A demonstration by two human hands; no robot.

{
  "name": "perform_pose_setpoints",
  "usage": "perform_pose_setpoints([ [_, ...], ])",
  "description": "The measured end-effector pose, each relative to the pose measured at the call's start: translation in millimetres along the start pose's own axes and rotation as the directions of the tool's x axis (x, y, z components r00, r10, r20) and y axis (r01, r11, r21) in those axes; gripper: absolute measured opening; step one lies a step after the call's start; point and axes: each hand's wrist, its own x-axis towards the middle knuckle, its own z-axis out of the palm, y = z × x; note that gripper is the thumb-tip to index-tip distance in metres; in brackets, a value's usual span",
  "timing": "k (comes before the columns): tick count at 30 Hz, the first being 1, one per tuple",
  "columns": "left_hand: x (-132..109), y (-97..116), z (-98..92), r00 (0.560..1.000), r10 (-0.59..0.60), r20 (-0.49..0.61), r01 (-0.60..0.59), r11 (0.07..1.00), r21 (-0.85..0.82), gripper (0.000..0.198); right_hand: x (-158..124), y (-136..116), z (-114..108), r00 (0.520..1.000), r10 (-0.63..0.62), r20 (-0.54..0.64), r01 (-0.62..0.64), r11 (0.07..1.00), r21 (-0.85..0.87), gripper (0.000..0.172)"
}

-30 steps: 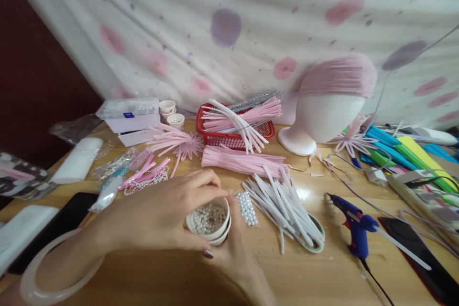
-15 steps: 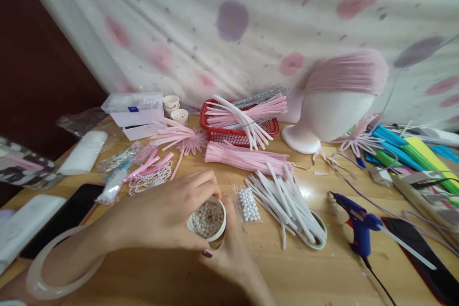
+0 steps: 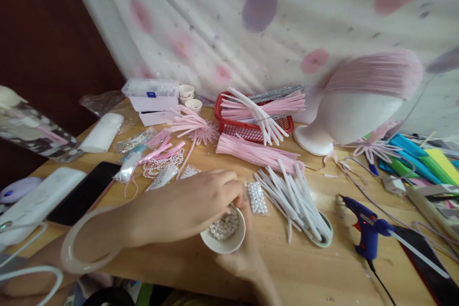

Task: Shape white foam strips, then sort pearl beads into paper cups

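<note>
A small white paper cup (image 3: 229, 245) holding pearl beads (image 3: 224, 225) is tilted toward me above the table. My right hand (image 3: 244, 244) wraps the cup from its right side, with its lower part blurred. My left hand (image 3: 211, 196), with a pale bangle (image 3: 70, 248) on its wrist, reaches over the cup's far rim. Its fingers curl together into the cup at the beads; the tips are partly hidden. Just right of the hands lies a clear packet of larger white pearls (image 3: 256, 197). Beyond that are white fuzzy stems (image 3: 287, 201).
A blue glue gun (image 3: 367, 229) with a glue stick stands at right. Behind are a red basket (image 3: 236, 129) of stems, a pink stem bundle (image 3: 254, 150) and a white foam head (image 3: 355, 114). At left lie a phone (image 3: 86, 191), bead packets and a white power strip (image 3: 53, 196).
My left hand has moved from gripping the cup's side to reaching its fingers inside. The cup now tilts toward me, showing more of its inner wall. The view has shifted left.
</note>
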Motion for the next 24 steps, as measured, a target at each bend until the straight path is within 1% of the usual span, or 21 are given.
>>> perform_pose_setpoints([
  [3, 2.5, -8.0, 3.9, 0.999, -0.039, -0.024, 0.039, 0.999, 0.037, 0.011, 1.2, -6.2, -0.8, 0.999, 0.008, 0.039, -0.006, 0.999, -0.049, 0.067],
  [6, 4.5, -11.7, 6.7, 0.998, -0.061, -0.014, 0.062, 0.994, 0.09, 0.015, 3.6, -8.6, -1.6, 0.995, 0.07, 0.073, -0.064, 0.994, -0.084, 0.064],
  [8, 5.0, -11.5, 6.5, 0.998, -0.07, -0.007, 0.07, 0.991, 0.115, 0.019, 4.3, -6.3, -1.2, 0.992, 0.1, 0.076, -0.096, 0.993, -0.063, 0.061],
  [10, 4.7, -10.7, 4.7, 0.997, -0.076, -0.007, 0.076, 0.989, 0.127, 0.022, 4.5, -1.6, 0.0, 0.992, 0.105, 0.067, -0.103, 0.994, -0.024, 0.059],
  [12, 3.6, -10.7, 2.1, 0.995, -0.094, -0.019, 0.096, 0.986, 0.134, 0.023, 4.8, 3.2, 1.1, 0.994, 0.094, 0.056, -0.095, 0.995, 0.007, 0.061],
  [14, 1.7, -12.0, -0.9, 0.993, -0.113, -0.038, 0.118, 0.982, 0.147, 0.021, 5.9, 6.1, 1.0, 0.995, 0.081, 0.049, -0.082, 0.997, 0.002, 0.064],
  [17, -2.1, -14.2, -6.2, 0.992, -0.103, -0.074, 0.113, 0.984, 0.14, 0.018, 9.0, 5.2, -2.1, 0.998, 0.044, 0.044, -0.04, 0.995, -0.094, 0.065],
  [20, -6.0, -12.8, -15.3, 0.987, -0.091, -0.13, 0.104, 0.99, 0.096, 0.016, 10.8, 2.1, -7.1, 0.999, 0.015, 0.046, -0.007, 0.983, -0.183, 0.067],
  [22, -8.9, -8.9, -24.8, 0.978, -0.117, -0.174, 0.132, 0.988, 0.078, 0.014, 10.4, 0.8, -10.1, 0.999, 0.027, 0.034, -0.02, 0.983, -0.185, 0.069],
  [24, -13.0, -4.1, -36.6, 0.962, -0.133, -0.24, 0.151, 0.987, 0.057, 0.013, 9.4, -1.2, -11.8, 0.999, 0.044, 0.011, -0.041, 0.985, -0.165, 0.071],
])
